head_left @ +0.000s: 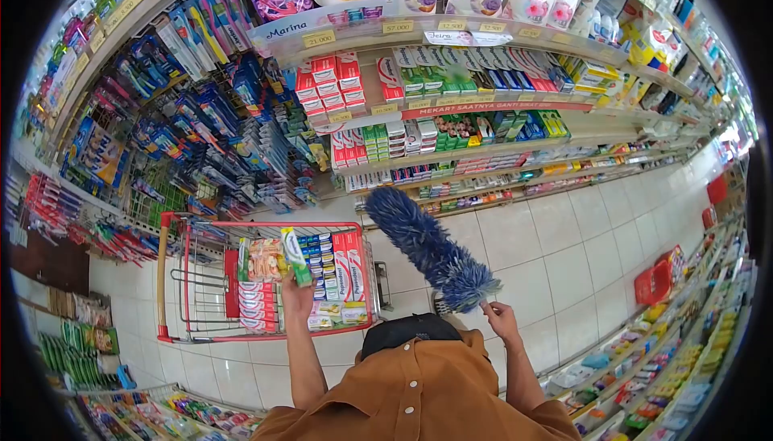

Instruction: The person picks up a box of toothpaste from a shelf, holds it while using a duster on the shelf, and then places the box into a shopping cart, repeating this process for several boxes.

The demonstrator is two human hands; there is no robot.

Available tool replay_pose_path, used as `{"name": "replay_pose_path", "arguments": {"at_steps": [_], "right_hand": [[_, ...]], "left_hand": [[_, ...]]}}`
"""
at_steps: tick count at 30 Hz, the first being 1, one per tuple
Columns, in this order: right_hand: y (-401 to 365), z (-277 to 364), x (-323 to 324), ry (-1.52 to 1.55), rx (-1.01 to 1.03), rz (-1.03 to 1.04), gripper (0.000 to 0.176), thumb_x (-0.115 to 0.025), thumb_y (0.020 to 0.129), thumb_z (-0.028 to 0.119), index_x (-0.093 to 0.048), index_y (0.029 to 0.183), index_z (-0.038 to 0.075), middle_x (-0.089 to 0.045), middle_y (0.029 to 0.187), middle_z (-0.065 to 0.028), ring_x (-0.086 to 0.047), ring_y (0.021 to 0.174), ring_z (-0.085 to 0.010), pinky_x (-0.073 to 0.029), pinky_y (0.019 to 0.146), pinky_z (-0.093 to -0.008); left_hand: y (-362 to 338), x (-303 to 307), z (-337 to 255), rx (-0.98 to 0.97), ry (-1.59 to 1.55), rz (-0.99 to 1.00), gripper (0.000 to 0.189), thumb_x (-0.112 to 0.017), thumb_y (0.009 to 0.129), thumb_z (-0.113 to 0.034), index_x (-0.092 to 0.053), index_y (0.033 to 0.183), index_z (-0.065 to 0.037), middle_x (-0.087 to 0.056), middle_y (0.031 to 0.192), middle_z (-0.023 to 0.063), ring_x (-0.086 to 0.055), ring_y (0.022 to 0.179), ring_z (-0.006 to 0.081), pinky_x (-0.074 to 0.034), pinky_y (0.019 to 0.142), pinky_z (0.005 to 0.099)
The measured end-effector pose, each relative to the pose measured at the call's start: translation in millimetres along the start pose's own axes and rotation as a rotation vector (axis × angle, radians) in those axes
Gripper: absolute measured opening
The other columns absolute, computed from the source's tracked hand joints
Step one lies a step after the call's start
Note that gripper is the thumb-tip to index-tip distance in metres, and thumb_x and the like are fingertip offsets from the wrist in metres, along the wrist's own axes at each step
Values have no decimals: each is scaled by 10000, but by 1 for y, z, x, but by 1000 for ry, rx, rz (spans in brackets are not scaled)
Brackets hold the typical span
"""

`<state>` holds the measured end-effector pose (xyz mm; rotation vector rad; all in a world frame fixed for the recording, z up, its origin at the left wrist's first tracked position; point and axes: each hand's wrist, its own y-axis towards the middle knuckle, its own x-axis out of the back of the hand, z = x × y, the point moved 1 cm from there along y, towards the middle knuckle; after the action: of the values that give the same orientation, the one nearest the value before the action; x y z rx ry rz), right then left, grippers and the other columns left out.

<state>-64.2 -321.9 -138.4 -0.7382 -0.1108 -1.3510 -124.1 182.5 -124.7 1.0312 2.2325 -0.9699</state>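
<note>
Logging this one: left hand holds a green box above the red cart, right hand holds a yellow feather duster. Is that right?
Not quite. The feather duster in the right hand is blue, not yellow, as the head view shows. The rest stands: the left hand holds a green box above the red cart.

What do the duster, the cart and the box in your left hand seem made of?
The duster: fluffy blue fibres, likely synthetic, matte; fine loose strands show. The cart: metal wire with a glossy red coat; thin rods form a grid. The box in the left hand: probably printed cardboard, slightly shiny; flat faces, sharp edges.
</note>
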Motion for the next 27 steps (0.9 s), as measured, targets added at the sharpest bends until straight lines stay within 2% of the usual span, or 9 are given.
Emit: {"name": "replay_pose_path", "arguments": {"at_steps": [2,6,11,13,14,17,22,25,27], "right_hand": [[12,19,15,144,32,84,313,-624,838,255,-604,668,-7,-454,499,21,-363,467,-47,-274,429,-242],[36,21,49,215,78,275,299,-595,836,197,-566,616,-4,-451,501,22,-367,469,-48,-276,427,-240],[55,24,90,174,128,449,287,-590,817,154,-550,581,-5,-468,518,19,-378,476,-51,-297,433,-238],[68,21,103,130,124,443,226,-614,792,185,-634,697,-19,-518,539,-2,-426,502,-61,-339,464,-235],[74,19,108,109,119,441,234,-625,780,200,-676,755,-27,-543,549,-12,-450,515,-67,-360,480,-233],[91,19,115,122,151,355,232,-632,777,202,-673,755,-26,-540,549,-9,-447,523,-63,-359,485,-232],[114,43,103,209,259,151,258,-674,803,182,-614,703,-47,-422,545,33,-329,540,-53,-285,463,-247],[128,41,112,236,339,207,301,-627,818,154,-552,583,-17,-445,512,35,-349,493,-38,-264,439,-233],[134,38,130,189,312,346,304,-627,812,156,-552,570,-13,-453,508,30,-361,491,-41,-274,440,-233]], "left_hand": [[1,-33,11,-14,6,-8,229,-517,911,-242,-525,1094,-105,-595,1000,41,-541,896,165,-405,800,341],[6,-85,31,-91,37,60,247,-529,910,-246,-533,1112,-104,-609,1061,41,-555,941,146,-428,814,322],[14,-118,60,-135,75,80,287,-453,943,-250,-522,1168,-86,-600,1104,52,-572,1003,174,-443,899,335],[9,-135,67,-74,76,83,261,-422,957,-204,-512,1181,-105,-594,1108,60,-576,997,186,-446,905,349],[3,-141,72,-68,111,89,243,-449,948,-181,-527,1158,-88,-594,1111,64,-579,994,181,-473,862,334],[-11,-147,94,-114,61,150,278,-510,921,-230,-535,1149,-73,-603,1074,40,-574,981,156,-459,872,311],[-42,-178,117,-104,4,119,277,-536,910,-236,-530,1146,-89,-606,1021,41,-597,875,143,-507,773,287],[-37,-178,115,-122,-134,53,287,-529,913,-243,-526,1152,-83,-606,1027,55,-603,859,154,-512,792,296],[-38,-177,102,-149,-159,127,293,-520,918,-247,-524,1150,-68,-605,1048,65,-602,893,166,-508,817,295]]}}
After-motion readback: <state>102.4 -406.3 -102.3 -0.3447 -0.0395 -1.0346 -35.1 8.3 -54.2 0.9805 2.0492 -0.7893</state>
